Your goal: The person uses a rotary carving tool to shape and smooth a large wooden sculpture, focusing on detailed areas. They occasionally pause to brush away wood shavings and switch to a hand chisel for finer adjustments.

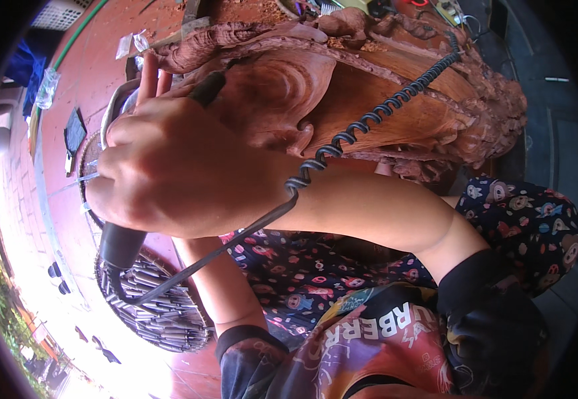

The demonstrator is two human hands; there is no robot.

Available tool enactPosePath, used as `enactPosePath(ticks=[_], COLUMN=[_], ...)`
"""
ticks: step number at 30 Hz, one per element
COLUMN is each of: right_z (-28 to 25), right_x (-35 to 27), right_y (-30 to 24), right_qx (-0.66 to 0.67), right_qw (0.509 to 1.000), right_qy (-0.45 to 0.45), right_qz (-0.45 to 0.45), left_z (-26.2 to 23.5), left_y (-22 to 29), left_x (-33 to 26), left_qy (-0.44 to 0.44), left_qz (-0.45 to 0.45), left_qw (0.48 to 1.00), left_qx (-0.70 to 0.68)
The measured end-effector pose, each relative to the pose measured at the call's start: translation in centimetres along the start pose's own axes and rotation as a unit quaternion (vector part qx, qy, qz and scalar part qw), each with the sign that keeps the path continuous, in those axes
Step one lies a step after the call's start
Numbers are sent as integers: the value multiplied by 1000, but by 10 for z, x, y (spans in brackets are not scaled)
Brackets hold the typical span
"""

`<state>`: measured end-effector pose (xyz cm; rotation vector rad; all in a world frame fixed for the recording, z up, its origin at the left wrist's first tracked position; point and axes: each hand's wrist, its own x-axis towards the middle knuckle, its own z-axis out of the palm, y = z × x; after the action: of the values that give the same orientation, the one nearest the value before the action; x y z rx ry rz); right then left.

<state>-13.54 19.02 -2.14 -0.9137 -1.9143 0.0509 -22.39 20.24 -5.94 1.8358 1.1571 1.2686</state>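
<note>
My right hand (169, 163) is wrapped round a black corded rotary carving tool (121, 246). Its dark front end comes out above the fingers, and the thin tip lies over the hollowed surface of a large reddish-brown wood carving (362, 126). That carving has swirling grain, smooth hollows and a rough, knobbly rim. Behind the right hand, my left hand (148, 81) is mostly hidden. Two of its fingers show stretched out at the carving's left end. A coiled black cord (369, 123) runs from the tool's lower end, across my right forearm, to the upper right.
A round basket (206, 326) full of slim metal carving tools stands at lower left. Beside it are red floor tiles (63, 193), a dark flat piece (75, 132) and a plastic bottle (47, 88). A green hose (79, 32) crosses the upper left. Wood chips (249, 9) lie behind the carving.
</note>
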Motion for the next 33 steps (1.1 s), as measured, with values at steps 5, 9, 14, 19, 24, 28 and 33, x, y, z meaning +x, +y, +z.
enactPosePath(ticks=[5,9,14,19,24,28,33], right_z=[1,3,-2,-6,-20,-2,-8], right_x=[0,-1,5,2,-3,-2,-5], right_y=[-1,8,1,1,14,7,14], right_qx=[5,3,10,-20,61,41,54], right_qw=[999,996,1000,997,995,998,993], right_qy=[29,77,6,-73,-56,37,66], right_qz=[-28,-39,-27,-20,-53,-44,-76], left_z=[-1,1,1,5,7,9,11], left_y=[0,0,0,0,1,2,4], left_x=[2,2,7,12,12,15,14], left_qy=[0,-6,-11,-16,-18,-23,-21], left_qz=[0,4,11,20,28,38,42], left_qw=[1000,1000,1000,1000,999,999,998], left_qx=[2,1,-1,-3,18,21,31])
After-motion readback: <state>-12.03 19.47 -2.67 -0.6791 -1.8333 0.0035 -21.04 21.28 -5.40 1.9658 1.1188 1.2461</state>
